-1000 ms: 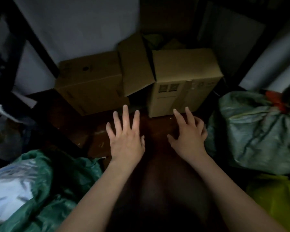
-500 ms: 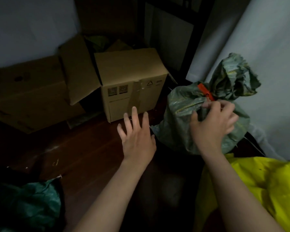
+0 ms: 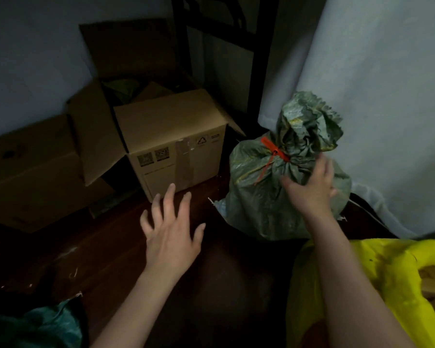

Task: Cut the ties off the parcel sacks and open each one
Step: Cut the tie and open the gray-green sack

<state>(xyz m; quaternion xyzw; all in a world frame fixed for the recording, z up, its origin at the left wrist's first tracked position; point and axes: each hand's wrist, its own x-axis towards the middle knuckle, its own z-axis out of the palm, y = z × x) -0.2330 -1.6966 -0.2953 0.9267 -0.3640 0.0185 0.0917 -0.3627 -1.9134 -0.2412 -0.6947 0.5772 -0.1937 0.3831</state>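
Observation:
A grey-green woven parcel sack stands on the dark floor at the right, against a white curtain. Its bunched neck is closed by an orange-red tie. My right hand grips the sack just below the neck, right of the tie, with the fingers wrapped round the gathered fabric. My left hand hovers over the floor left of the sack, fingers spread, holding nothing. No cutting tool is in view.
An open cardboard box stands behind my left hand, with a second box to its left. A yellow sack lies at lower right, a teal sack at lower left. A dark frame stands behind.
My view swung right from the boxes to the tied sack. My right hand reached onto the sack and closed below its neck. My left hand stayed spread over the floor.

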